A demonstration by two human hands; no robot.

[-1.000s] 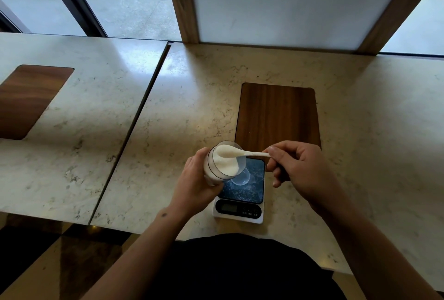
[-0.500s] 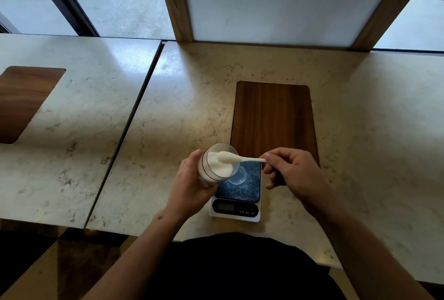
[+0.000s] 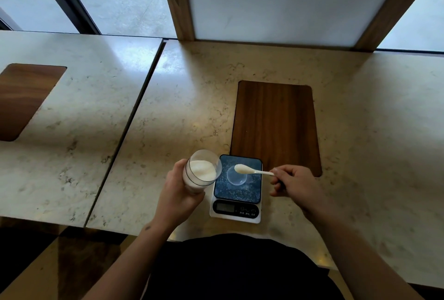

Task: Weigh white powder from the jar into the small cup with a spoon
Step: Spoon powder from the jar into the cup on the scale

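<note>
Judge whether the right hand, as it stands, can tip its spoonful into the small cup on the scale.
Probably yes. The right hand holds the spoon with its bowl directly over the open small cup, and nothing lies between; the jar is off to the left.

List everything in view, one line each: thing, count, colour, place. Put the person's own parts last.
jar: 1, clear with white powder inside, tilted in the left hand, left of the scale
spoon: 1, white, bowl loaded with powder, over the cup
cup: 1, small, clear, on the scale's platform
scale: 1, white body with dark speckled platform, near table edge
wood inlays: 2, dark brown, one behind the scale, one far left
tables: 2, beige marble, side by side
left hand: 1, wrapped around the jar
right hand: 1, pinching the spoon handle
</note>
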